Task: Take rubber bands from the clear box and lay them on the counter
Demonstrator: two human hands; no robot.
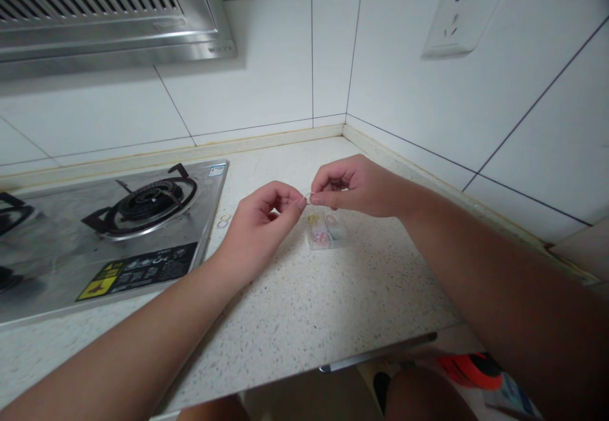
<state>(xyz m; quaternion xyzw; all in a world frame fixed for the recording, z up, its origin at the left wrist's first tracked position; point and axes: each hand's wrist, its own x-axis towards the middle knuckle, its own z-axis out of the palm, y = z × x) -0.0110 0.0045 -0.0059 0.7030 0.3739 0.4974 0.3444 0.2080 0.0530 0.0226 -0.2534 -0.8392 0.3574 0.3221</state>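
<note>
Both my hands meet above the counter, fingertips closed on a thin pale elastic band. My left hand pinches its left side between thumb and index finger. At the band's other side, the thumb and fingers of my right hand are pressed together. Just below the fingertips, a small clear plastic box lies on the counter, with yellow, pink and greenish bands in its compartments. Left of my left hand, a few small loops, yellowish and purplish, lie beside the stove.
A gas stove with a black burner takes up the left of the speckled counter. Tiled walls meet behind, with a power socket at right. A range hood hangs upper left. A drawer edge shows below the counter.
</note>
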